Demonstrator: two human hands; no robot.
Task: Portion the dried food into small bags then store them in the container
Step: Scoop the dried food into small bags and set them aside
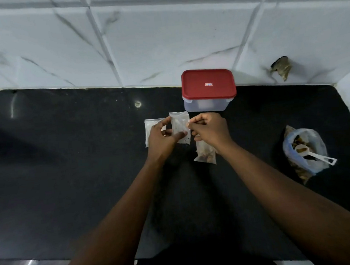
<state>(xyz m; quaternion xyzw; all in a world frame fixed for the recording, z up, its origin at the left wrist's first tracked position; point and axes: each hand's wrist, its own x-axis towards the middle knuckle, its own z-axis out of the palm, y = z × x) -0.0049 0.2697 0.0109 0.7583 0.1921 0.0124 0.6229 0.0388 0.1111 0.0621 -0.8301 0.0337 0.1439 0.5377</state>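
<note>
Left hand (162,135) and right hand (209,130) both pinch the small bag (180,126) by its sides, long axis near-to-far; scoop (301,149) lies well right, nearer my right hand

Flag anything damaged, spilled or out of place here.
A ragged dark break in the wall tile, right of the red-lidded container and just above the counter, looks like damage. No spilled food shows; the scoop sits in the open bulk bag.

Single head view aimed forward-down, close over counter (68,160); tiled wall (163,40) framed beyond fingers (179,134), forearms (123,208) nearer camera.
</note>
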